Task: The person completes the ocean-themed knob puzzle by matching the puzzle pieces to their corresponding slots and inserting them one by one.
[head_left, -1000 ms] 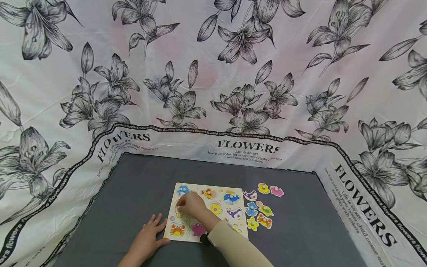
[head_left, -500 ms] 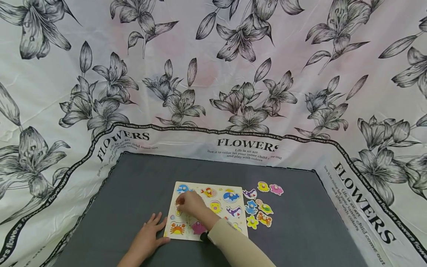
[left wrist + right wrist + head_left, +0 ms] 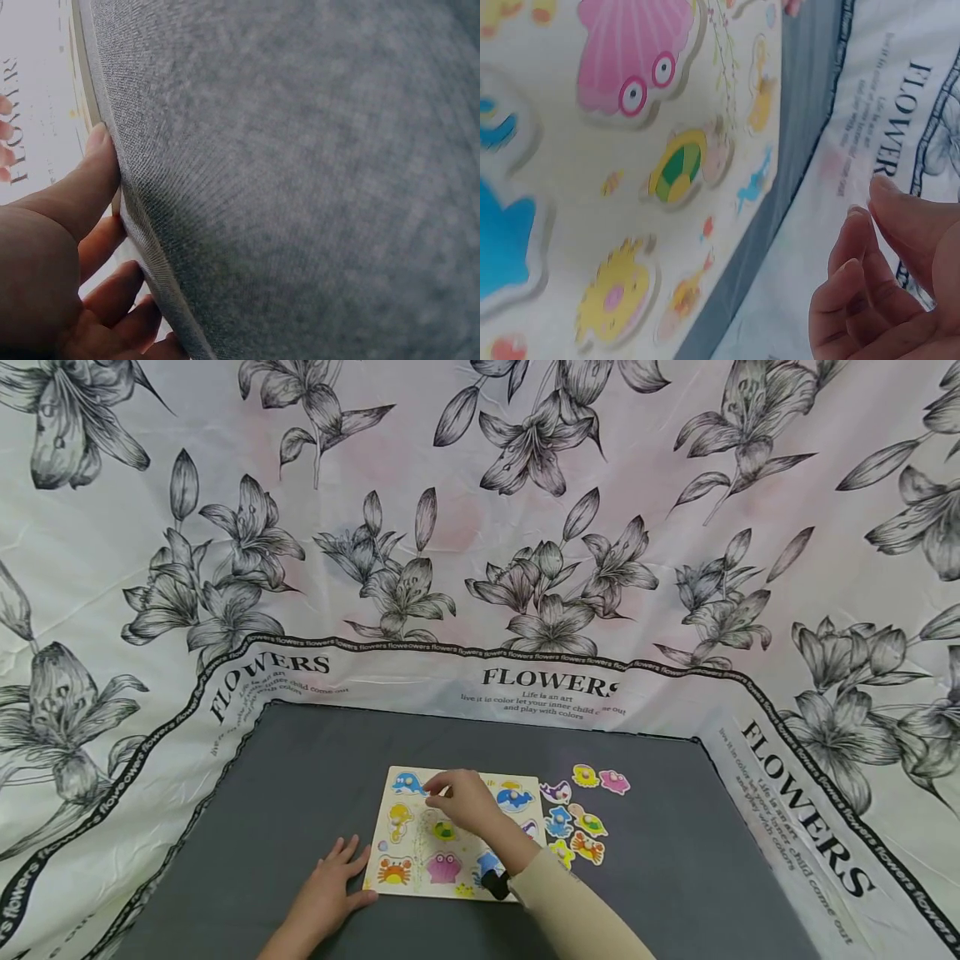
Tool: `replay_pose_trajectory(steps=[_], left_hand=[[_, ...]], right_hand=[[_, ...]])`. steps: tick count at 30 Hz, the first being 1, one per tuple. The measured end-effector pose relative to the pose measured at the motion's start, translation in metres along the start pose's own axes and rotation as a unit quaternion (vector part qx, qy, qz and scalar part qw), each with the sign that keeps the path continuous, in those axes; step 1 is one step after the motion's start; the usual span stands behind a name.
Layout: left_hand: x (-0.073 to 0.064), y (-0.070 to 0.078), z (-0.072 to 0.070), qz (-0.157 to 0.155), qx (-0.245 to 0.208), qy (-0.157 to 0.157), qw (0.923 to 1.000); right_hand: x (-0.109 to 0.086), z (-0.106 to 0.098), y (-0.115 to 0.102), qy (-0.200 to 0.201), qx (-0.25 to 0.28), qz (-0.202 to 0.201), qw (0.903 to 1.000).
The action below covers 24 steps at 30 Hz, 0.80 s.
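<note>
A pale puzzle board (image 3: 418, 888) with sea-animal shapes lies on the dark table in the head view. My right hand (image 3: 468, 804) hovers over the board's upper part, fingers loosely bent. In the right wrist view its thumb (image 3: 901, 201) and fingertips are apart, with nothing between them. The yellow seahorse (image 3: 400, 820) sits at the board's left side, below a blue dolphin-like shape (image 3: 408, 783). My left hand (image 3: 324, 887) rests at the board's lower left edge, fingers spread; its thumb (image 3: 96, 161) touches that edge in the left wrist view.
Several loose pieces lie right of the board, among them a pink one (image 3: 614, 782), a purple whale (image 3: 556, 792), a turtle (image 3: 588, 820) and an orange crab (image 3: 587, 847). A white flower-printed cloth (image 3: 405, 693) rises behind the table (image 3: 697, 860).
My right hand has left the seahorse and moved up and to the right, uncovering it along with the turtle and pink shapes. My left hand stays at the board's edge.
</note>
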<state>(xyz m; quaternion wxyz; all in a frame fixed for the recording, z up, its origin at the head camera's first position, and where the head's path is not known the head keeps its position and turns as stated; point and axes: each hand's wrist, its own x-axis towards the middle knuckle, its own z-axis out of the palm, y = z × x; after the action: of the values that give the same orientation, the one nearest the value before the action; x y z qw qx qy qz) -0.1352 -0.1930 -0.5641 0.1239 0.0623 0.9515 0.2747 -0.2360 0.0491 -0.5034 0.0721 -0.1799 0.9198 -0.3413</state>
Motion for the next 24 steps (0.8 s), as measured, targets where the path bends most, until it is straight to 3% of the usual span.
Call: replay_pose_trajectory(steps=[11,24], left_hand=[[-0.001,0.0,-0.001,-0.008,-0.008,-0.008,0.9999],[-0.001,-0.001,0.0,-0.004,-0.01,-0.008,0.9999]], right_hand=[[-0.021,-0.045,0.032,0.06,0.002,0.019,0.998],[-0.062,-0.083,0.096,0.143,0.003,0.109,0.9837]])
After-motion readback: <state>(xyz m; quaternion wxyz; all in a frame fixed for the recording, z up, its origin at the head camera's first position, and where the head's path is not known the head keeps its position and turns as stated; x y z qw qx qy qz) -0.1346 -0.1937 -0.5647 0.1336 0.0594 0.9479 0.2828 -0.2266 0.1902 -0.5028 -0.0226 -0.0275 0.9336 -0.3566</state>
